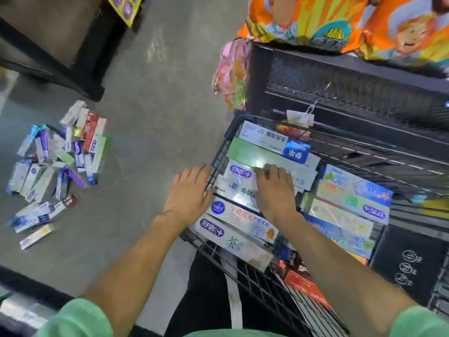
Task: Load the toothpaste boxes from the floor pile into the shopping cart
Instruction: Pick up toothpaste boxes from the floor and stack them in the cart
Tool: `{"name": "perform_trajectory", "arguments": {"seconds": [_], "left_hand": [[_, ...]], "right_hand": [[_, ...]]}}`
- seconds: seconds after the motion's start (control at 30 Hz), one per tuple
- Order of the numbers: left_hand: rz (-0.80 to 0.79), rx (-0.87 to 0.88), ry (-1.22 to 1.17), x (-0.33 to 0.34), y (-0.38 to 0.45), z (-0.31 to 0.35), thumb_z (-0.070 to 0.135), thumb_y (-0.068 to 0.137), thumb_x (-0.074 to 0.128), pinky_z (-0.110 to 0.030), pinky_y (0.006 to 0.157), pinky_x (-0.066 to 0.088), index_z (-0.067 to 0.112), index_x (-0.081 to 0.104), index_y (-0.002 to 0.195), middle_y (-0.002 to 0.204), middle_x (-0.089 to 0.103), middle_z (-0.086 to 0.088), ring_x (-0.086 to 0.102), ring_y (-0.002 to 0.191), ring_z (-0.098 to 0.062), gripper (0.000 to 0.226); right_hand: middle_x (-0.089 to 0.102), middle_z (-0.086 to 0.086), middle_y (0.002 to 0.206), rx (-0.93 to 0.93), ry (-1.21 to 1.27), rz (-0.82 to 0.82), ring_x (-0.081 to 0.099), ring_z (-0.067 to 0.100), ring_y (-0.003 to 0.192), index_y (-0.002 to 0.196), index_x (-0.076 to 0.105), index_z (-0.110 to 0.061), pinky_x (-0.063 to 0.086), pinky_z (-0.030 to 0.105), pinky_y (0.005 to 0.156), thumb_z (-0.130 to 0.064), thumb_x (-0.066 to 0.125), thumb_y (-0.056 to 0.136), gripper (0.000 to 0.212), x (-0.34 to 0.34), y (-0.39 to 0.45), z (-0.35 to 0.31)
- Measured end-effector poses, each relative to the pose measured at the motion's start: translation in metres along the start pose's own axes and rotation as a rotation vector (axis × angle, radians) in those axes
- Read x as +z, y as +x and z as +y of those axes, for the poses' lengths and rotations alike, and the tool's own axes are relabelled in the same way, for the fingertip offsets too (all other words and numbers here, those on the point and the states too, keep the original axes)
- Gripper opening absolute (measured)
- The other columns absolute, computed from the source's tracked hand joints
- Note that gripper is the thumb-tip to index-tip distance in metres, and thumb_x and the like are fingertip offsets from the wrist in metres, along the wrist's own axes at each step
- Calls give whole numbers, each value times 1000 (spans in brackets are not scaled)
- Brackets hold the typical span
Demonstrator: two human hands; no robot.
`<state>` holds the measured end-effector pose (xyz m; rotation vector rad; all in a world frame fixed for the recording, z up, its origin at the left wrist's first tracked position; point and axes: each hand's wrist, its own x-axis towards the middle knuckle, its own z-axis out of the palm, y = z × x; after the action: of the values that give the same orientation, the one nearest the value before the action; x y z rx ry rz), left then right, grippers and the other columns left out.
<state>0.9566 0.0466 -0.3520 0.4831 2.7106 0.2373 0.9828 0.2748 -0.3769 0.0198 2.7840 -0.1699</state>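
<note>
Both hands, left (188,190) and right (275,190), fingers flat and grasping nothing, are pressing rows of long printed cardboard toothpaste boxes (240,221) level inside the black wire shopping cart (220,154), seemingly making room for the jumbled floor pile (53,166).

Orange snack bags (340,20) with cartoon figures lie on a black crate (340,76) at the upper right. A pink packet (230,71) hangs at the crate's left side. A white tag (300,117) on a string hangs just below the crate. A dark shelf base (48,49) stands on the grey floor (155,105) at the upper left, with a yellow-and-purple pack (126,6) beside it.
</note>
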Motion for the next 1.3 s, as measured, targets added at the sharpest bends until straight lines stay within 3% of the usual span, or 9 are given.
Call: {"name": "perform_trajectory", "arguments": {"seconds": [0.23, 0.4, 0.53, 0.67, 0.83, 0.93, 1.07, 1.2, 1.3], "left_hand": [[-13, 10, -4, -11, -5, 3, 38, 102, 49, -42, 112, 31, 13, 36, 153, 155, 40, -9, 39, 137, -29, 59], [-17, 35, 37, -22, -13, 5, 43, 102, 46, -42, 116, 29, 16, 31, 155, 157, 37, -6, 36, 141, -26, 61], [32, 56, 77, -44, -16, -9, 40, 101, 50, -44, 115, 29, 12, 37, 152, 156, 39, -8, 37, 142, -29, 60], [145, 35, 65, -75, -25, -44, 36, 92, 66, -46, 107, 40, 7, 54, 140, 145, 53, -12, 51, 131, -33, 57], [271, 1, 70, -109, -64, -115, 46, 92, 54, -46, 107, 41, 9, 55, 139, 142, 57, -11, 53, 129, -31, 59], [314, -72, 79, -127, -102, -177, 51, 99, 45, -47, 113, 36, 11, 50, 146, 149, 52, -9, 48, 137, -29, 61], [326, -222, 116, -147, -169, -272, 57, 104, 35, -45, 122, 19, 16, 31, 158, 163, 34, -3, 28, 150, -24, 68], [327, -441, 148, -155, -248, -361, 60, 102, 30, -47, 122, 22, 19, 28, 158, 163, 32, -2, 28, 149, -25, 69], [320, -596, 124, -151, -303, -411, 59, 102, 23, -49, 120, 23, 18, 30, 157, 162, 34, -5, 31, 148, -27, 70]], "right_hand": [[57, 13, 101, 15, -39, 38, 52, 34, 88, 113, 62, -9, 44, 42, 78, -11, 78, 69, 47, -4, 3, -1], [52, 13, 128, -36, 23, -11, 48, 34, 114, 135, 52, -13, 39, 44, 99, -31, 71, 89, 53, -27, -1, -11], [57, 14, 125, -88, 37, 66, 52, 35, 111, 130, 57, -12, 42, 46, 95, -38, 68, 90, 49, -53, -8, -29], [58, 11, 129, -161, -7, 133, 53, 34, 117, 130, 58, -13, 41, 45, 99, -45, 65, 90, 52, -91, -11, -64], [60, 12, 128, -248, -65, 204, 54, 34, 118, 129, 58, -12, 44, 46, 100, -49, 62, 86, 58, -132, -7, -148], [60, 13, 128, -302, -80, 226, 56, 36, 118, 126, 60, -10, 47, 47, 97, -58, 45, 85, 65, -143, -9, -218], [62, 16, 128, -422, -127, 209, 59, 37, 117, 127, 61, -8, 48, 47, 96, -63, 36, 85, 74, -149, -7, -324], [49, 13, 148, -576, -173, 165, 46, 35, 134, 144, 49, -12, 36, 45, 110, -70, 21, 82, 89, -157, -8, -438], [49, 12, 149, -707, -189, 164, 46, 35, 134, 144, 49, -13, 34, 45, 111, -69, 20, 82, 89, -155, -7, -513]]}}
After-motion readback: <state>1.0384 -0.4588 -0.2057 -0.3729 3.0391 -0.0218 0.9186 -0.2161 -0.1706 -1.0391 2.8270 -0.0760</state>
